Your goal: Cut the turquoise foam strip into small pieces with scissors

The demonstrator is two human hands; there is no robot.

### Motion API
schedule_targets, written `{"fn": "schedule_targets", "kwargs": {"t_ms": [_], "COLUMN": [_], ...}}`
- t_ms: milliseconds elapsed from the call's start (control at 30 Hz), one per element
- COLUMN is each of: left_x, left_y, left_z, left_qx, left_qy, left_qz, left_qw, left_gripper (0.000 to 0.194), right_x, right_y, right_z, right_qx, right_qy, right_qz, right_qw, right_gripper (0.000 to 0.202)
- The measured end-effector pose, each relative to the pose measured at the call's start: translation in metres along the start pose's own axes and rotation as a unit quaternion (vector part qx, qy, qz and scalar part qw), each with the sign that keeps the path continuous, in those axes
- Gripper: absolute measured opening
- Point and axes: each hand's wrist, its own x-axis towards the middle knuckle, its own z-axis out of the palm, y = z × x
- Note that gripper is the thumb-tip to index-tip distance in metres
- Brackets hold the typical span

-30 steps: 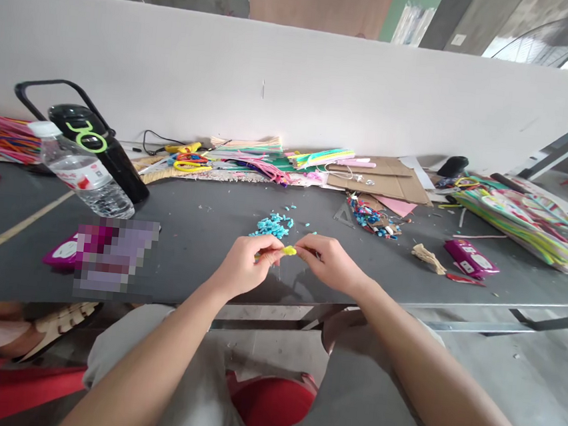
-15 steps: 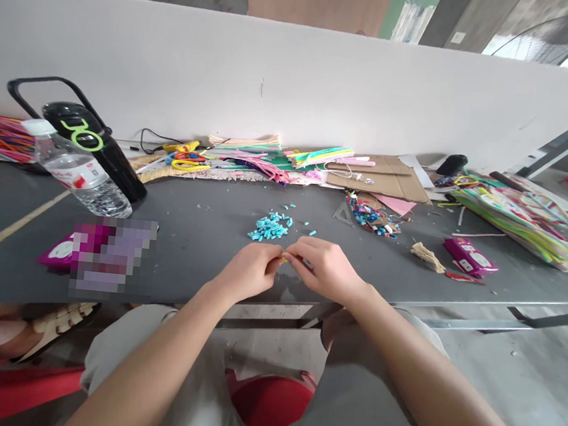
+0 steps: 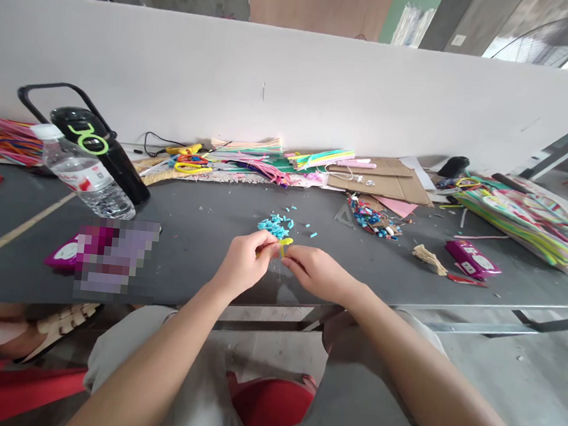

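Over the front part of the table, my left hand is closed in a pinch on a small yellow strip, whose folded or curled end sticks up past the fingertips. My right hand meets it from the other side, thumb and fingers closed on the strip's lower part. What the strip is made of is too small to tell. Just beyond the hands lies a pile of small blue pieces, with several loose ones beside it. Both palms are turned away, and the inner fingers are partly hidden.
At left stand a water bottle and a black flask, near a purple packet. Colourful pipe cleaners, cardboard and a bead-like heap lie toward the back and right. A white partition rises behind.
The yellow strip, mostly hidden between the fingers before, now shows above them. My left hand has turned and moved slightly left; my right fingers have shifted down a little.
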Motion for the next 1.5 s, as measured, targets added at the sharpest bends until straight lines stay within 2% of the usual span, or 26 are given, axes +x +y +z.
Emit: {"fn": "schedule_targets", "kwargs": {"t_ms": [167,267,400,467,567,700,867,967,1267,1400,1500], "left_x": [0.002,0.000,-0.004,-0.005,-0.005,-0.001,0.003,0.003,0.002,0.003,0.002], "left_y": [-0.006,-0.005,-0.001,0.002,0.005,0.008,0.006,0.005,0.010,0.006,0.002], "left_z": [0.001,0.001,0.002,0.003,0.004,0.004,0.001,-0.001,-0.002,-0.001,0.002], "left_qx": [0.079,0.073,0.031,-0.030,-0.127,-0.194,-0.210,-0.199,-0.244,-0.219,-0.153], "left_qy": [-0.073,-0.116,-0.155,-0.163,-0.170,-0.144,-0.096,-0.100,-0.124,-0.072,-0.028], "left_qz": [0.010,0.012,0.004,-0.016,-0.056,-0.101,-0.101,-0.102,-0.113,-0.095,-0.076], "left_qw": [0.994,0.990,0.987,0.986,0.976,0.965,0.968,0.970,0.955,0.968,0.985], "left_gripper": [0.017,0.014,0.018,0.019,0.017,0.018,0.031,0.035,0.028,0.026,0.022], "right_x": [-0.007,-0.009,-0.007,-0.004,0.000,0.005,0.006,0.006,0.006,0.007,0.006], "right_y": [-0.010,-0.007,0.000,0.004,0.011,0.020,0.019,0.017,0.013,0.010,0.005], "right_z": [0.003,-0.004,-0.013,-0.017,-0.020,-0.019,-0.012,-0.010,-0.014,-0.008,0.000], "right_qx": [-0.151,-0.168,-0.109,-0.051,0.057,0.134,0.135,0.129,0.106,0.081,0.041], "right_qy": [-0.035,-0.029,0.020,0.041,0.025,0.005,0.006,0.017,0.050,0.045,0.027], "right_qz": [-0.013,-0.044,-0.081,-0.074,-0.038,0.001,0.008,0.017,0.039,0.046,0.045], "right_qw": [0.988,0.984,0.991,0.995,0.997,0.991,0.991,0.991,0.992,0.995,0.998], "right_gripper": [0.021,0.023,0.025,0.024,0.024,0.026,0.023,0.020,0.023,0.026,0.030]}}
